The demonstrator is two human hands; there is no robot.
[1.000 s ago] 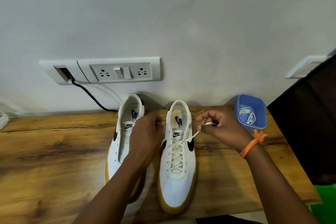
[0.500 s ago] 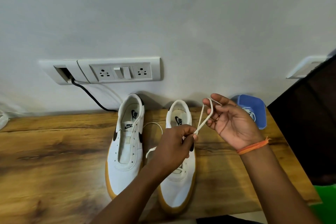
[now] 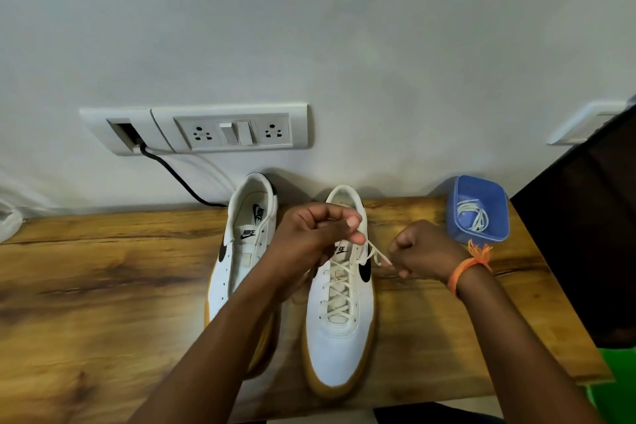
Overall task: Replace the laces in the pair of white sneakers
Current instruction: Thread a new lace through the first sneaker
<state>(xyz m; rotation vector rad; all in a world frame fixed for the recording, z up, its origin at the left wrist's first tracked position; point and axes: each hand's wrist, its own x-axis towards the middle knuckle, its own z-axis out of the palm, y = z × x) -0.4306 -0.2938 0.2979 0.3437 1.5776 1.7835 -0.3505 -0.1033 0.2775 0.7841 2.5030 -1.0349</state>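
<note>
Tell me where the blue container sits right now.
In the head view, the blue container stands at the table's far right by the wall, just beyond the right hand, with a coiled lace inside.

Just one cam here, strapped to the person's head, looking forward and down over the wooden table [image 3: 103, 286] toward the wall [image 3: 309, 27]. It sits pretty close, wide-angle, both forearms coming in from the bottom edge. No second view overlaps it.
</note>
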